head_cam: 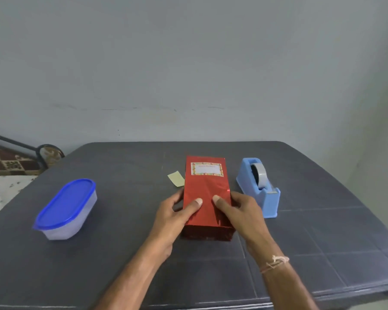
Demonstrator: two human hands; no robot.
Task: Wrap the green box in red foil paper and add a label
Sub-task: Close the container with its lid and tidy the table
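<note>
A box wrapped in shiny red foil paper [205,189] lies lengthwise on the dark grey table [121,253]; none of its green shows. A white label with a colourful border [207,169] is stuck on its top at the far end. My left hand [177,217] grips the box's near left side, thumb on top. My right hand [238,212] grips the near right side, thumb on top as well. A small pale yellow backing slip [176,178] lies just left of the box.
A light blue tape dispenser [259,186] with a grey roll stands right of the box, close to my right hand. A translucent container with a blue lid [66,208] sits at the left. A grey wall rises behind the table's far edge.
</note>
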